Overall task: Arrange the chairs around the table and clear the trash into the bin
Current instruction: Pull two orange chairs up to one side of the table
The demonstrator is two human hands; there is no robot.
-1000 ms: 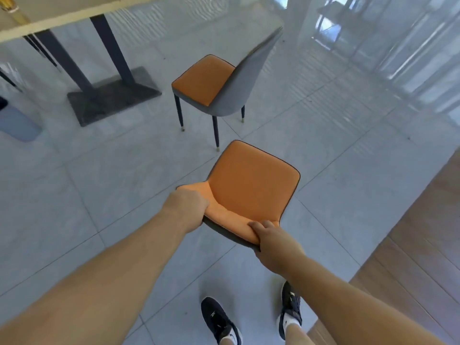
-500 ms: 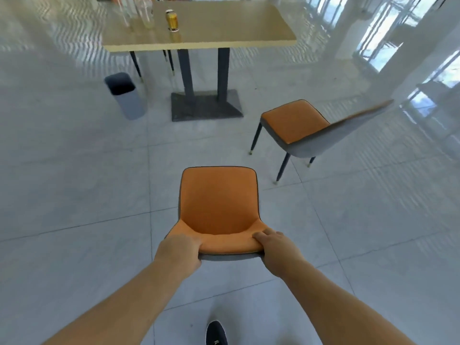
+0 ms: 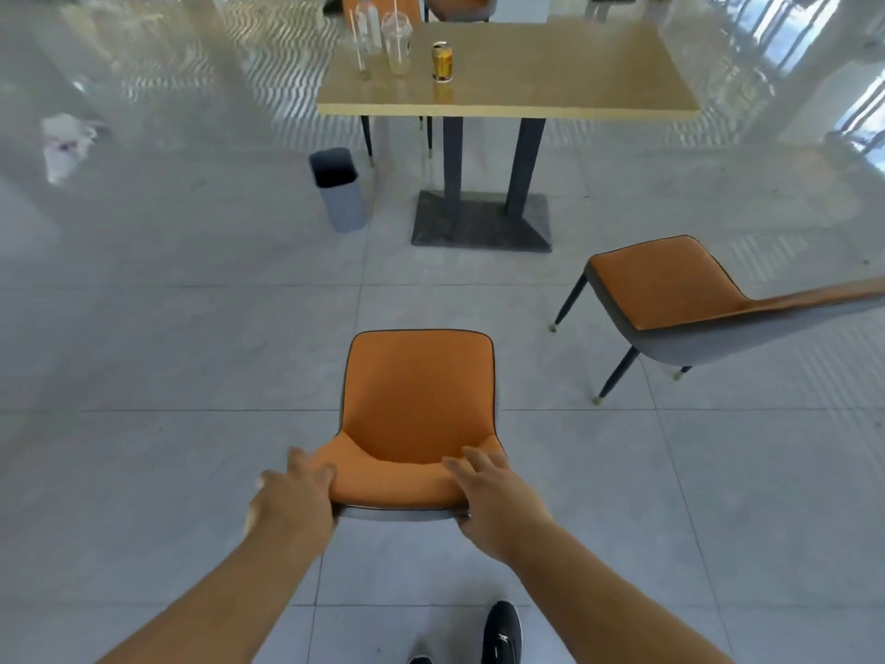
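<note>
An orange chair with a grey shell stands on the tiled floor right in front of me, its seat facing the table. My left hand, slightly blurred, holds the left top corner of the backrest. My right hand holds the right top corner, fingers over the front, thumb behind. A second orange chair stands to the right, turned sideways. On the table's left end stand a gold can, a clear plastic cup with a straw and a bottle. A grey bin sits left of the table base.
The table's dark pedestal base lies straight ahead on the floor. Another orange chair shows behind the table. A white crumpled patch lies far left. Glass walls and columns run along the right. My black shoe is below.
I have turned with the chair from facing away to facing the table, which is nearer and centred now. My fingers lie looser on the backrest than before.
</note>
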